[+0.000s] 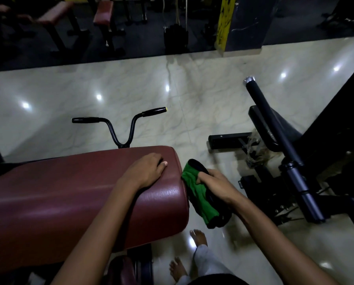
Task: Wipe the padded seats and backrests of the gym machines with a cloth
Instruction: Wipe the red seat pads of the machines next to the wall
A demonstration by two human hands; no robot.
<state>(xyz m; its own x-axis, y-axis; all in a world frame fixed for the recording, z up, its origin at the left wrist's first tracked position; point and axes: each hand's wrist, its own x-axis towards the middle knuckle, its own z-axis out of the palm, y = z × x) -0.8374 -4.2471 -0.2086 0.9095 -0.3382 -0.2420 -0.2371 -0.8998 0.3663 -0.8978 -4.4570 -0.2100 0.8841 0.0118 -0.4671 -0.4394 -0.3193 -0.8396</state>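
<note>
A long maroon padded bench seat (73, 194) fills the lower left of the head view. My left hand (146, 170) rests on its top near the right end, fingers loosely bent, holding nothing. My right hand (215, 183) grips a green and black cloth (200, 194) and presses it against the seat's right end face. The cloth hangs down beside the pad's corner.
Black handlebars (120, 124) rise behind the seat. A black machine with a padded seat (274, 128) and a long bar (278, 140) stands on the right. Pale marble floor (172, 95) lies between them. More maroon benches (55, 13) stand far back. My bare feet (198, 237) are below.
</note>
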